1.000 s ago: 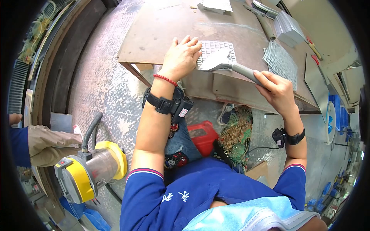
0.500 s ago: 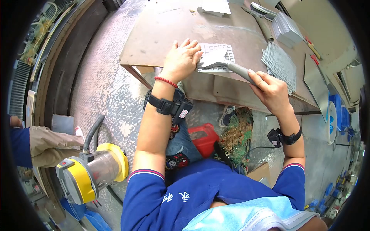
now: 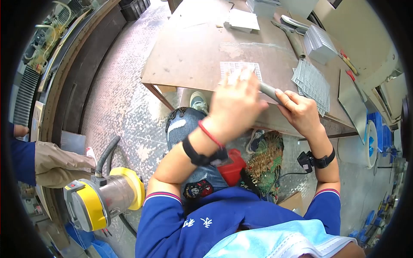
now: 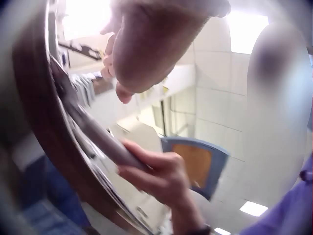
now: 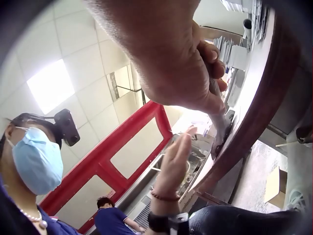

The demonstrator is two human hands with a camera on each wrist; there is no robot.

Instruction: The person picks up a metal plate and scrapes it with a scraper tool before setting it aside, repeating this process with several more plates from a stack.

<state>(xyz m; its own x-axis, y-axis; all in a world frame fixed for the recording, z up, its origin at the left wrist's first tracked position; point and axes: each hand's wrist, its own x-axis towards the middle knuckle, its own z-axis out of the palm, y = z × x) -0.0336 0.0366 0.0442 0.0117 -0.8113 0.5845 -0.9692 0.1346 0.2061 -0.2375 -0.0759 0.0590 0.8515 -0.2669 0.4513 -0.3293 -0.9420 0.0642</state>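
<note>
Left hand [image 3: 238,103] shifted off edge of grid panel [image 3: 230,67] since earlier head frame; panel seen on table [image 3: 189,51], could be skidded by tool [image 3: 269,91] if unpinned. Left wrist: tool gripped in right hand [image 4: 161,178]. Right wrist: left hand released, fingers straight.

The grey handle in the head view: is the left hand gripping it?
No, the right hand grips the grey handle, while the blurred left hand partly hides the white grid.
</note>
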